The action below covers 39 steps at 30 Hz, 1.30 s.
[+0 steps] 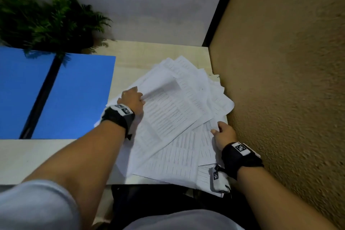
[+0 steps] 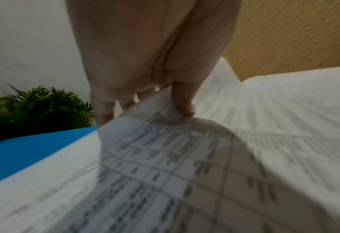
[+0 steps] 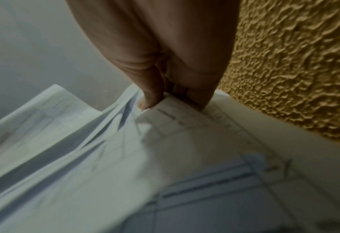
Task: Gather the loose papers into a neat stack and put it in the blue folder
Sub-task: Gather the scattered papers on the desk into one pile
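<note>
White printed sheets are caught at both sides: the left hand (image 1: 133, 99) has its thumb curled onto the upper leaves of the loose papers (image 1: 173, 117), fingers tucked beneath a lifted edge, while the right hand (image 1: 225, 132) pinches several leaves between thumb and fingers at the pile's right edge. Between the two grips the sheets lie fanned and skewed on the pale desk (image 1: 37, 157), close against the textured wall (image 1: 280, 80). Open and flat, the blue folder (image 1: 78, 97) lies just left of the pile, its spine running near to far; the left hand is nearer it, so the squared stack would probably travel leftward.
</note>
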Each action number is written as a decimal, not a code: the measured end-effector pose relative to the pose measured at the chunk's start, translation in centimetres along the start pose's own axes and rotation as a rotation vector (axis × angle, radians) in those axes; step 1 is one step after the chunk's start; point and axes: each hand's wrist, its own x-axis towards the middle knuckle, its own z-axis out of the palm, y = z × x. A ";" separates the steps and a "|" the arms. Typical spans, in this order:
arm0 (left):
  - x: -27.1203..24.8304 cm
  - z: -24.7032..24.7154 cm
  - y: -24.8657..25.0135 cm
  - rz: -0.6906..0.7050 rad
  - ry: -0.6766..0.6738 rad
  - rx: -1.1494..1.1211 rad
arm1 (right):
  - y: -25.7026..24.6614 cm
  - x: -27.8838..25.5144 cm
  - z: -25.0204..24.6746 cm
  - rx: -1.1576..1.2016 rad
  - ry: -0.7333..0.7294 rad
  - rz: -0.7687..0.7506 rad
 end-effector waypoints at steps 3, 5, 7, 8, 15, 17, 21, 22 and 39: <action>1.5 -0.4 -0.1 0.105 -0.132 0.083 | 0.1 0.2 -0.6 0.036 -0.018 0.020; 1.6 -0.1 -0.2 0.119 -0.153 0.098 | 0.0 0.2 -0.9 0.027 -0.029 0.041; 1.6 0.5 -0.2 0.123 -0.188 0.130 | -0.2 0.2 -0.8 0.038 -0.033 0.059; 1.3 0.5 -0.1 0.120 -0.209 0.115 | -0.2 0.1 -0.7 0.067 -0.043 0.063; -1.5 2.6 -0.6 -0.047 -0.213 -0.131 | 0.0 0.4 1.4 0.192 0.005 0.060; -3.3 3.2 -0.5 -0.067 -0.293 -0.200 | -0.2 0.3 1.6 0.184 0.020 0.080; -4.7 4.5 -1.6 -0.215 -0.164 -0.550 | -0.6 0.2 2.0 0.230 0.075 0.093; -4.9 4.8 -2.2 -0.268 -0.128 -0.617 | -0.5 0.3 2.0 0.201 0.074 0.105; -9.3 5.7 -1.6 -0.397 -0.003 -0.920 | -2.8 -0.2 4.2 0.247 -0.316 -0.110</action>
